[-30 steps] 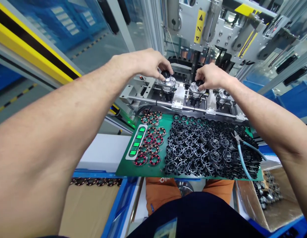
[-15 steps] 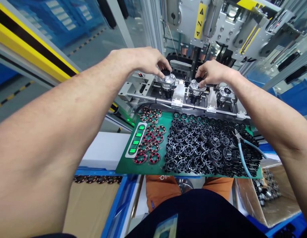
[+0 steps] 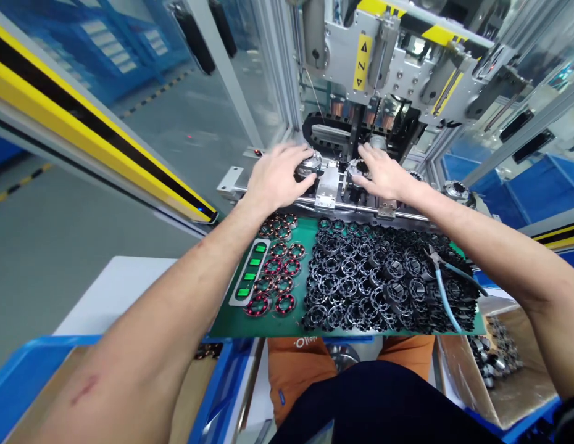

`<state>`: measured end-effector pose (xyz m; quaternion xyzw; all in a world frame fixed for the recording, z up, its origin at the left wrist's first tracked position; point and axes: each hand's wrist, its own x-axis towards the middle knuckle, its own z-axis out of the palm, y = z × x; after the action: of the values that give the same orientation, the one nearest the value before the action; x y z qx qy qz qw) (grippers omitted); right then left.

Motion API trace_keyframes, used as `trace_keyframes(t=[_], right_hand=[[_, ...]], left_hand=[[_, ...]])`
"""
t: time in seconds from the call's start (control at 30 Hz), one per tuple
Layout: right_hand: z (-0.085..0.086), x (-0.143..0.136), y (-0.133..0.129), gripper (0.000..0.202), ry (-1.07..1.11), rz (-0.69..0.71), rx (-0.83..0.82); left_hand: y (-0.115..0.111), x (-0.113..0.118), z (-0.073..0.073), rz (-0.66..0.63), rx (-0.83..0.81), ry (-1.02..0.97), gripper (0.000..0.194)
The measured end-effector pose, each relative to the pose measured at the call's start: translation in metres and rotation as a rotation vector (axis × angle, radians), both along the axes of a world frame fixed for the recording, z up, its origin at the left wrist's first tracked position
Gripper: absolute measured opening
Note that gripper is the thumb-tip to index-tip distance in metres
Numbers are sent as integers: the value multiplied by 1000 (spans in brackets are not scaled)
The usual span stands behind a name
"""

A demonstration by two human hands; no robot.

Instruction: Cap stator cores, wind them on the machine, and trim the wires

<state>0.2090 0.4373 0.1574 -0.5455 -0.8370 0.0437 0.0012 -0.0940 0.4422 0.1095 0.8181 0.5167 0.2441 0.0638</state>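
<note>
My left hand point(image 3: 280, 176) is at the left round metal holder point(image 3: 311, 163) of the winding machine. Its thumb and fingers are apart around the holder's near left side, and the hand is slightly blurred. At the middle holder point(image 3: 352, 168), which has a dark stator core in its top, my right hand point(image 3: 383, 174) spreads its fingers over the right side. Whether the fingertips press on either holder is hard to tell. Below lie rows of black stator cores point(image 3: 349, 266) and, left of them, several copper-wound stators point(image 3: 284, 283), all on a green mat point(image 3: 231, 322).
Blue-handled side cutters point(image 3: 440, 283) lie across the cores. A white strip with green displays point(image 3: 249, 274) is at the mat's left. Overhead hangs the machine head point(image 3: 384, 58). An open carton point(image 3: 523, 364) of metal parts stands lower right, a blue-rimmed box point(image 3: 37, 364) lower left.
Both hands have gone from pinching at the tops of the holders to lower, more spread positions beside them. The view has shifted slightly, showing another holder at the right.
</note>
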Motion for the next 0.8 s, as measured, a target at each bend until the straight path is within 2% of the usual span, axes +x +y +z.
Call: trace_keyframes(t=[0.1, 0.3, 0.4, 0.5, 0.6, 0.67, 0.73, 0.8], right_hand=[[5, -4, -5, 93, 14, 10, -4], [-5, -9, -22, 90, 29, -3, 20], [-7, -10, -21, 87, 42, -6, 37], [1, -4, -17, 86, 49, 3, 34], [16, 19, -21, 88, 74, -28, 89], [22, 42, -31, 87, 95, -119, 176], [20, 67, -46, 82, 95, -231, 223], [14, 90, -59, 74, 79, -294, 199]], left_hand=[[-2, 2, 5, 19, -25, 17, 71], [-4, 6, 6, 48, -12, 25, 64], [-5, 6, 7, 47, -3, 30, 65], [-3, 4, 7, 49, -13, 38, 66], [0, 3, 7, 51, -38, 48, 67], [-1, 3, 9, 57, -52, 51, 67], [-3, 3, 13, 52, -66, 56, 67], [-7, 4, 19, 40, -81, 64, 69]])
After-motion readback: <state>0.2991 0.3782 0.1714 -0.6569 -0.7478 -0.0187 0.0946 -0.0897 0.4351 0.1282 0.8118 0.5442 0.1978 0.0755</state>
